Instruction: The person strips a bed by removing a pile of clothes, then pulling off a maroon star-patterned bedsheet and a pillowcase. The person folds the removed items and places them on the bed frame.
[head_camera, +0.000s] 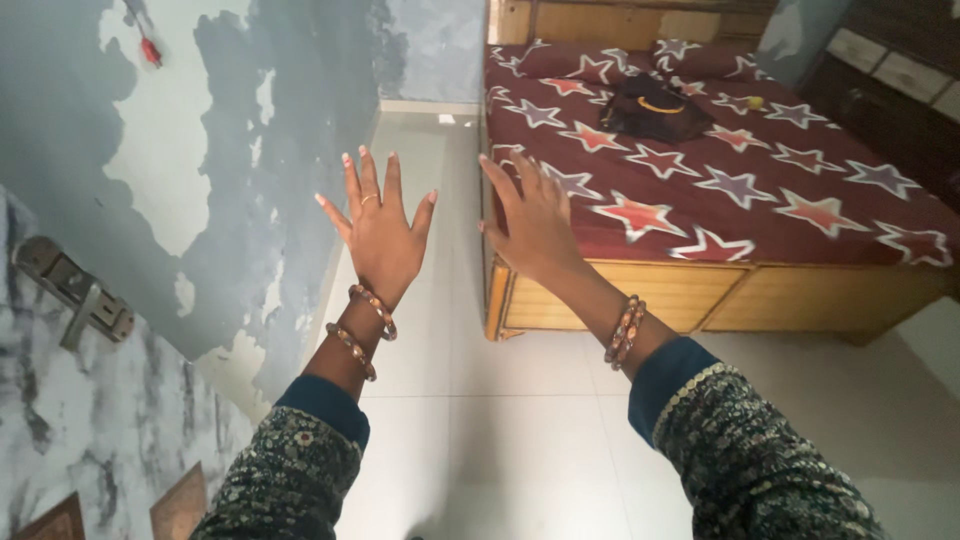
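Above the floor tiles (520, 420), I am holding left hand (380, 235) and right hand (535, 225) out, fingers spread, gripping nothing, reaching toward the bed (720, 190).

One head-worn camera looks down (tilted) towards floor (520, 420) and bed (720, 190).

I see dark patterned sleeves with blue cuffs, beaded bangles on both wrists, and a thin ring on my left hand (380, 235).

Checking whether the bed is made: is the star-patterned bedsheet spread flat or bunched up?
Spread flat. The star-patterned bedsheet covers the mattress smoothly to the wooden bed frame; a dark bag lies on it.
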